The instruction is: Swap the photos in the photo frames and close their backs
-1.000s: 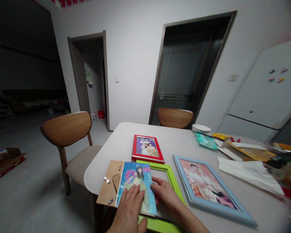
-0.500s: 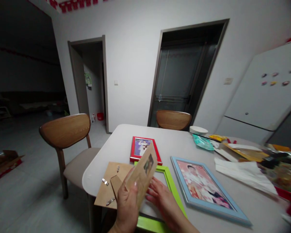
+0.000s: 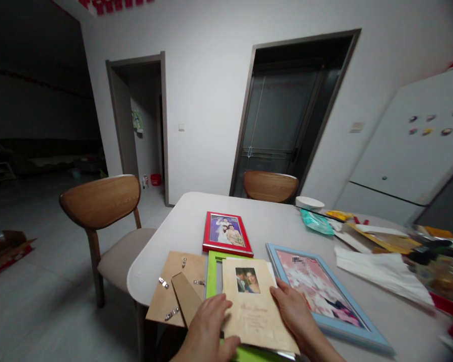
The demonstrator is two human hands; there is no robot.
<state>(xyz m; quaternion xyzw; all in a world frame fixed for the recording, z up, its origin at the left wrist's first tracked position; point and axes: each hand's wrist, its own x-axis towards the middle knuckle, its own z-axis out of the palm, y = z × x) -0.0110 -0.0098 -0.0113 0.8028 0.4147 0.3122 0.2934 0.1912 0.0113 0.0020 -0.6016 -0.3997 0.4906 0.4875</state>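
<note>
A cream printed sheet [image 3: 254,311] with a small photo of two people lies over the green picture frame [image 3: 212,274], hiding much of it. A white edge shows beneath the sheet. My right hand [image 3: 296,311] grips the sheet's right edge. Beside its lower left edge, my left hand [image 3: 211,327] is open, with thumb and fingers apart. To the left lies a brown backing board [image 3: 186,264] with metal clips and a stand leg [image 3: 186,296], partly behind my left hand. A red framed photo [image 3: 227,234] lies beyond, and a light blue framed photo [image 3: 324,291] lies on the right.
The white table [image 3: 166,226] has a rounded left corner. On its right are a white bowl [image 3: 309,203], a teal packet [image 3: 317,222], white paper [image 3: 381,271] and other clutter. One wooden chair [image 3: 101,201] stands left, another chair [image 3: 271,186] at the far side.
The cream sheet was held upright and tilted in my left hand; now it lies lower, facing up over the green frame. My left hand has let go, and my right hand has taken its right edge.
</note>
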